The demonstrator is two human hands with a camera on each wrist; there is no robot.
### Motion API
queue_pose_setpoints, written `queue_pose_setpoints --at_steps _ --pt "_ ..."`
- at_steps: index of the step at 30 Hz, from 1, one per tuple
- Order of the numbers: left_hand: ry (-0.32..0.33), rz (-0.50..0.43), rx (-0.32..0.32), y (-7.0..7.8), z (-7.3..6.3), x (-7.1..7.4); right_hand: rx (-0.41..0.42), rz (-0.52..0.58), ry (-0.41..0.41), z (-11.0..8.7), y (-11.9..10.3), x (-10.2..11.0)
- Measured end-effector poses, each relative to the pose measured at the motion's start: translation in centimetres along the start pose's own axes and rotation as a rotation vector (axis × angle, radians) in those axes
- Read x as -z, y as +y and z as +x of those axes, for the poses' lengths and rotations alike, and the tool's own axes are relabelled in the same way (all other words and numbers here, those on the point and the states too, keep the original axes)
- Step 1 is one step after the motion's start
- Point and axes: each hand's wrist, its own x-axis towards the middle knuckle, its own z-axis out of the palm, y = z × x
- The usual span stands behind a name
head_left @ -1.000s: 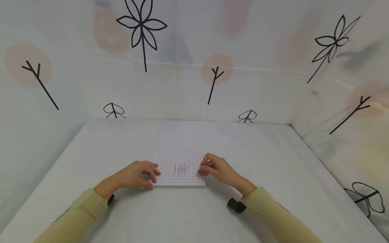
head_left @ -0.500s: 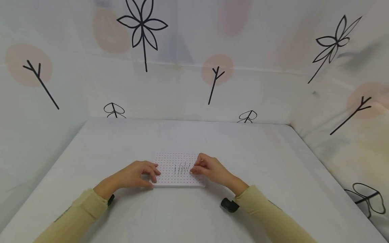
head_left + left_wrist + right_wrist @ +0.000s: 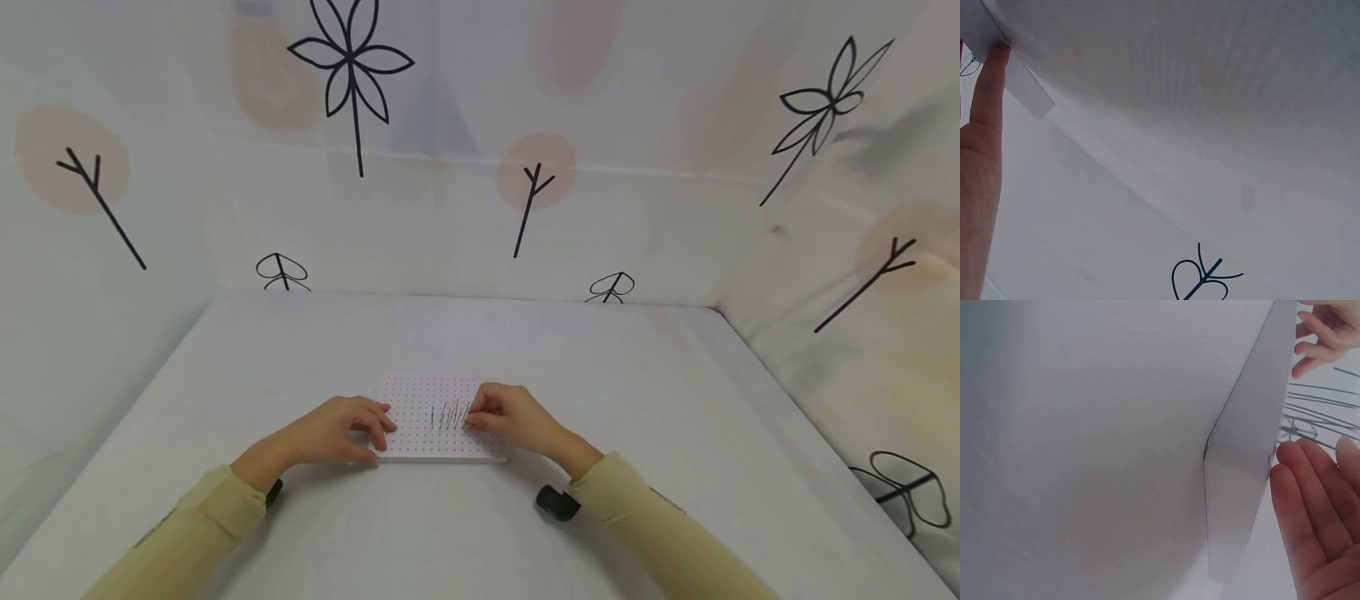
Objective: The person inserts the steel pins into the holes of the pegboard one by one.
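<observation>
A white board (image 3: pixel 423 450) with a grid of small dots lies flat at the middle of the table. Several thin metal needles (image 3: pixel 450 414) stand in a slanting row on it. My left hand (image 3: pixel 337 429) rests at the board's left side, fingers spread on top. In the left wrist view its thumb (image 3: pixel 991 87) touches the board's side edge (image 3: pixel 1025 90). At the right end of the row, my right hand (image 3: pixel 513 417) pinches a thin needle between thumb and fingertips, mostly hidden by the fingers. In the right wrist view several needles (image 3: pixel 1319 406) rise beside these fingers (image 3: pixel 1310 494).
The white table (image 3: pixel 420 533) runs back to a white cloth wall (image 3: pixel 435 225) printed with black flowers and twigs. Cloth also stands at the left and right. A dark wrist camera (image 3: pixel 557 502) sits under the right sleeve.
My right hand has moved left from the board's right edge to the end of the needle row. The left hand and the board stay where they were.
</observation>
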Motion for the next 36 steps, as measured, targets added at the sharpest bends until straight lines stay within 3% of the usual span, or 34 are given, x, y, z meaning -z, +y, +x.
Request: queue_pose_setpoints --at_steps 14,27,31,36 --pt "0.012 0.002 -0.025 0.0 0.0 0.1 -0.079 -0.105 0.054 0.3 -0.6 -0.4" --pt "0.012 0.056 -0.039 -0.3 -0.2 0.3 -0.123 -0.056 0.086 -1.3 0.5 0.7" --pt "0.056 0.078 -0.039 -0.4 -0.8 0.3 -0.136 -0.037 0.116 -2.3 0.7 1.3" --pt "0.180 0.102 0.054 -0.5 -2.2 0.8 -0.147 -0.067 0.175 -3.3 1.0 2.3"
